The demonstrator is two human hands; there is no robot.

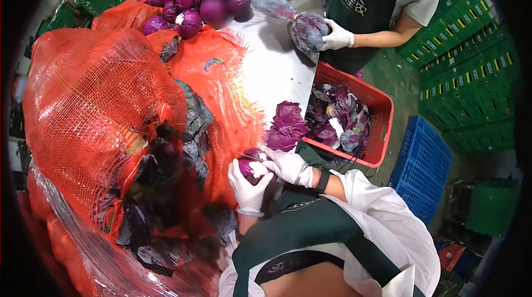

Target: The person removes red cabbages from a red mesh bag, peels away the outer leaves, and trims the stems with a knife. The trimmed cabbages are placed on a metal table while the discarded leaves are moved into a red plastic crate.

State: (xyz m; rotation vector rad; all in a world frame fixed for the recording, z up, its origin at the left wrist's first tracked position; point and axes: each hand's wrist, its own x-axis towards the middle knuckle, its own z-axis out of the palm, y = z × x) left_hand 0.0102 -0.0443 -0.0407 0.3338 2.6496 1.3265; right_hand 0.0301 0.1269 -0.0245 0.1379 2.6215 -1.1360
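Note:
My left hand (247, 190), in a white glove, is wrapped round a red cabbage (244, 169) from below and the left. The cabbage has a pale cut patch at its stem end. Against its upper right side, my gloved right hand (289, 167) is closed on what looks like a small knife (250, 156), mostly hidden by the fingers, with a thin blade across the cabbage. Loose purple leaves (286, 126) lie on the table just beyond my hands.
A red crate (382, 130) of trimmed leaves stands right of the metal table (266, 64). Large orange mesh sacks (94, 114) bulge at left. Trimmed cabbages (188, 22) are heaped at the back. A co-worker (366, 14) opposite holds a leafy cabbage. A blue crate (421, 169) is at right.

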